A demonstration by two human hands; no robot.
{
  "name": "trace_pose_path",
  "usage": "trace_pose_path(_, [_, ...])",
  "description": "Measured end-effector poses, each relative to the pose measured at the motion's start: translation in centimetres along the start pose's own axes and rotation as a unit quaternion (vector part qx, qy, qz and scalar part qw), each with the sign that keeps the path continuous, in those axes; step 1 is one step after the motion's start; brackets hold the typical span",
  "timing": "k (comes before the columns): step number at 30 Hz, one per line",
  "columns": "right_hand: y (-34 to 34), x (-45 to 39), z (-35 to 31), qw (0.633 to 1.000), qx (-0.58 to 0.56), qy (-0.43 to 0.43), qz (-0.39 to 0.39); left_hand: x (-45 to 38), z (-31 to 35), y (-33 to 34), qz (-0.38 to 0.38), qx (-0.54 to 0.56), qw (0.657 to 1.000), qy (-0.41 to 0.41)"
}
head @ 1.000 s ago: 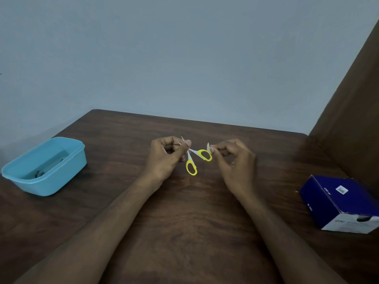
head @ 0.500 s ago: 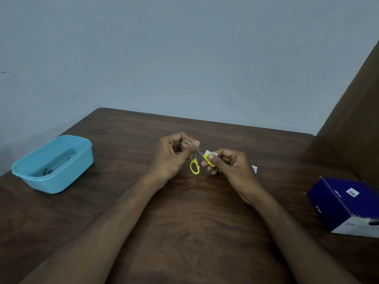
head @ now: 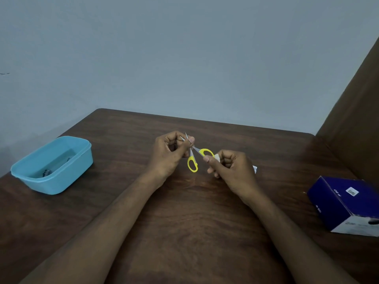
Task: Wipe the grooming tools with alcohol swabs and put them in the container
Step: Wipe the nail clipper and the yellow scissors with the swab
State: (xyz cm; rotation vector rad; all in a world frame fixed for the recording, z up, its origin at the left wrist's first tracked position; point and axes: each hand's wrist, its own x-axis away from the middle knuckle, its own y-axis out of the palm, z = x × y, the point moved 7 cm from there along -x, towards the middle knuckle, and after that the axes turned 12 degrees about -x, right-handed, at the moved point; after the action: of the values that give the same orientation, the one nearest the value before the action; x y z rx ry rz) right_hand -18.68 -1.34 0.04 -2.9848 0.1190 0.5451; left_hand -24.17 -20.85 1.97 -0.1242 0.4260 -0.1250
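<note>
Small scissors (head: 193, 163) with yellow handles hang above the middle of the brown table, blades apart and pointing up. My left hand (head: 170, 154) pinches the blades between thumb and fingers. My right hand (head: 229, 169) pinches a small white swab (head: 217, 158) against the upper yellow handle loop. The light blue container (head: 82, 158) stands at the left of the table with a small dark tool (head: 46, 172) lying inside it.
A dark blue box (head: 346, 203) sits at the right edge of the table. A small white wrapper (head: 255, 168) lies on the table just behind my right hand. A brown panel rises at the far right; a plain wall stands behind.
My right hand has slid the swab from the blade side down onto the yellow handle loop. The scissors are held a little lower and more upright. The camera view has shifted slightly left.
</note>
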Motion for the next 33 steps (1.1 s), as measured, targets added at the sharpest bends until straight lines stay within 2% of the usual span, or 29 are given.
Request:
trace_pose_path(2, [-0.5, 0.1, -0.3, 0.999, 0.018, -0.022, 0.033, -0.1, -0.1, -0.3, 0.013, 0.011, 1.000, -0.008])
trace_pose_path(7, [-1.7, -0.1, -0.2, 0.993, -0.060, -0.026, 0.100, -0.2, -0.5, -0.4, 0.022, 0.017, 0.999, -0.024])
trace_pose_path(10, [-2.7, -0.3, -0.3, 0.987, -0.059, -0.031, 0.144, -0.1, -0.6, 0.0, 0.014, 0.013, 0.999, -0.033])
trace_pose_path(16, [-1.8, -0.2, -1.7, 0.988, -0.032, -0.090, 0.122, 0.0, -1.1, 0.5, 0.008, -0.007, 0.999, -0.044])
trace_pose_path(21, [-2.0, -0.1, -1.1, 0.983, -0.099, -0.069, 0.135, 0.0, -1.3, 0.6, 0.007, -0.012, 0.999, -0.048])
trace_pose_path(24, [-1.7, -0.4, -0.9, 0.986, -0.101, -0.065, 0.112, -0.1, -1.5, 0.3, 0.022, -0.015, 0.998, -0.051])
trace_pose_path(29, [-0.9, -0.1, -1.5, 0.993, -0.030, -0.074, 0.089, -0.2, -1.5, 0.2, 0.020, -0.056, 0.997, -0.043])
trace_pose_path(33, [-0.4, 0.3, -2.7, 0.983, 0.080, -0.133, 0.094, 0.3, -0.8, 1.2, -0.015, -0.055, 0.998, -0.012])
